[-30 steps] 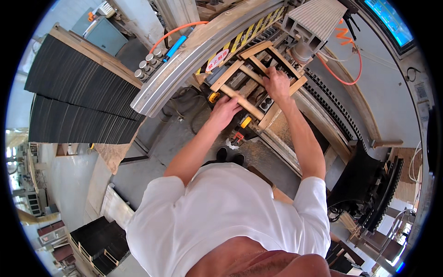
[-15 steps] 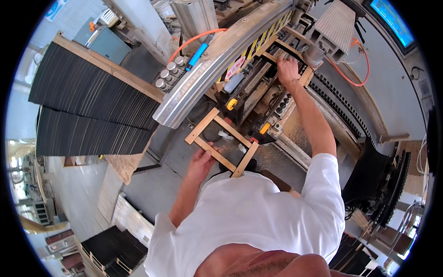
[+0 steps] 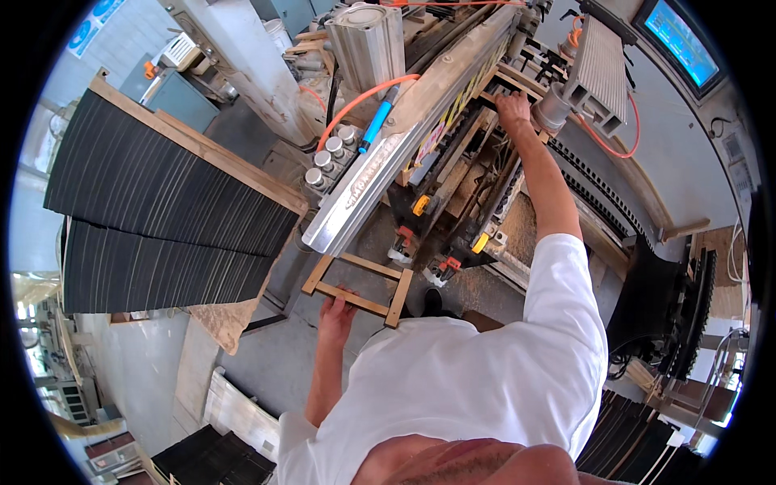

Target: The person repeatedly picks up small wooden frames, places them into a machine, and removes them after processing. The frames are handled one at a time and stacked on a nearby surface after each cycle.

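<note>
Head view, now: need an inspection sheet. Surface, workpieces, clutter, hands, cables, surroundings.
Surface: machine bed dusty, with sawdust piled along its right part.
Workpieces: wooden frame held clear of the bed; wooden strips at the bed's far end, partly hidden.
Clutter: blue cylindrical object lying on the machine's long beam.
Hands: left hand grips the frame's near rail; right hand is at the strips, its grip unclear.
Cables: orange hose arcs beside the beam; another red-orange hose loops at right.
Surroundings: black panel stack at left; lit screen upper right.
</note>
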`<move>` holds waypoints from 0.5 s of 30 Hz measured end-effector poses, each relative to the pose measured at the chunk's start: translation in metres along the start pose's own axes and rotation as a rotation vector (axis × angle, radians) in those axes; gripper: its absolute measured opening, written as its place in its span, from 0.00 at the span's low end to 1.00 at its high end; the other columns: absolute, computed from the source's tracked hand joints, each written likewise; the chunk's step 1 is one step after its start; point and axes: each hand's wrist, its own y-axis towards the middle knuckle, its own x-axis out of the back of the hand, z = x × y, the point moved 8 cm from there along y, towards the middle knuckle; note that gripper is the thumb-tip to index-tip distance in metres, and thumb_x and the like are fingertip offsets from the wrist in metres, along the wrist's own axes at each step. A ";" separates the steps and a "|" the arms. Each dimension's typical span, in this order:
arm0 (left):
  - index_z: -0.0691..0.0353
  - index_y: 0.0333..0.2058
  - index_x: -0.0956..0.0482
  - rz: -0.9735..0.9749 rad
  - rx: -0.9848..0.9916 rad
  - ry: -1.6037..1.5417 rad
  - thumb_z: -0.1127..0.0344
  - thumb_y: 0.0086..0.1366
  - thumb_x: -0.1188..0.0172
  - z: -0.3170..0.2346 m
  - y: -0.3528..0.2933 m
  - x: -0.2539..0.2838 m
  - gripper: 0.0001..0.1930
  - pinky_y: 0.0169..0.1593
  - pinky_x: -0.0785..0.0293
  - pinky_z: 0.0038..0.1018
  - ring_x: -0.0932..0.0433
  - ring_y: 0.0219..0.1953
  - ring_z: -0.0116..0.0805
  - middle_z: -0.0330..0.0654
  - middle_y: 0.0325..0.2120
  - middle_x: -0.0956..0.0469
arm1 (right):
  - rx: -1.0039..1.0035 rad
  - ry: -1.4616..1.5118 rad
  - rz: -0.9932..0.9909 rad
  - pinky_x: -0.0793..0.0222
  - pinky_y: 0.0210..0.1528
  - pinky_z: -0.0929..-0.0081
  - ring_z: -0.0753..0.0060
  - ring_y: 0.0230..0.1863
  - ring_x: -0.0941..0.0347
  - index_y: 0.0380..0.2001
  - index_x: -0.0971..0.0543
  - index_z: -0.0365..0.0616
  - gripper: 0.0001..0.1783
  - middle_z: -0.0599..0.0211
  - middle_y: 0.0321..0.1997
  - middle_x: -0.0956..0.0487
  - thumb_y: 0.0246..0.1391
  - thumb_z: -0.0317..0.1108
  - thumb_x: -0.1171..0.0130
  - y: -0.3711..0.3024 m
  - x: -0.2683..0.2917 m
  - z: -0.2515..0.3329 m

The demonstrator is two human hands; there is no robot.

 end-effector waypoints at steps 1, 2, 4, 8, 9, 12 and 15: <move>0.58 0.50 0.30 -0.008 -0.009 -0.001 0.64 0.64 0.40 0.000 -0.001 0.000 0.17 0.56 0.31 0.36 0.26 0.51 0.37 0.38 0.43 0.24 | -0.009 0.008 0.001 0.40 0.50 0.63 0.60 0.43 0.25 0.35 0.24 0.46 0.09 0.62 0.33 0.18 0.48 0.27 0.43 0.006 -0.004 -0.003; 0.58 0.50 0.30 -0.015 -0.018 -0.002 0.63 0.64 0.40 0.001 -0.001 -0.001 0.18 0.55 0.31 0.36 0.26 0.51 0.36 0.38 0.44 0.24 | -0.011 0.019 -0.003 0.39 0.50 0.62 0.60 0.42 0.25 0.35 0.24 0.46 0.09 0.62 0.32 0.19 0.48 0.27 0.43 0.012 -0.007 -0.008; 0.59 0.50 0.30 -0.042 -0.023 -0.010 0.63 0.64 0.41 0.008 0.000 0.000 0.17 0.55 0.31 0.36 0.26 0.51 0.37 0.39 0.43 0.24 | -0.012 0.042 -0.005 0.39 0.51 0.61 0.59 0.40 0.24 0.35 0.24 0.47 0.08 0.62 0.32 0.19 0.48 0.27 0.43 0.020 -0.014 -0.016; 0.58 0.49 0.29 -0.094 -0.011 -0.047 0.62 0.64 0.41 0.024 0.005 -0.004 0.16 0.56 0.31 0.37 0.26 0.51 0.36 0.39 0.44 0.24 | 0.032 0.154 -0.033 0.38 0.53 0.53 0.55 0.41 0.23 0.34 0.23 0.46 0.08 0.60 0.32 0.19 0.49 0.25 0.45 0.034 -0.015 -0.023; 0.58 0.49 0.29 -0.096 -0.011 -0.057 0.62 0.64 0.41 0.028 0.008 -0.006 0.16 0.56 0.31 0.37 0.26 0.51 0.36 0.39 0.44 0.24 | 0.032 0.212 -0.008 0.34 0.52 0.53 0.54 0.43 0.23 0.32 0.22 0.45 0.07 0.58 0.34 0.19 0.48 0.25 0.45 0.036 -0.018 -0.025; 0.58 0.48 0.29 -0.101 -0.003 -0.065 0.62 0.65 0.41 0.045 0.018 -0.008 0.15 0.56 0.32 0.37 0.26 0.51 0.36 0.40 0.44 0.24 | 0.049 0.256 0.058 0.31 0.47 0.55 0.52 0.43 0.22 0.31 0.21 0.43 0.07 0.55 0.35 0.19 0.46 0.26 0.45 0.042 -0.026 -0.034; 0.58 0.48 0.29 -0.112 0.004 -0.030 0.61 0.65 0.41 0.057 0.024 -0.018 0.16 0.54 0.31 0.36 0.26 0.50 0.35 0.40 0.44 0.23 | 0.104 0.229 0.059 0.28 0.43 0.56 0.50 0.42 0.23 0.30 0.21 0.41 0.08 0.52 0.35 0.19 0.45 0.27 0.45 0.045 -0.022 -0.030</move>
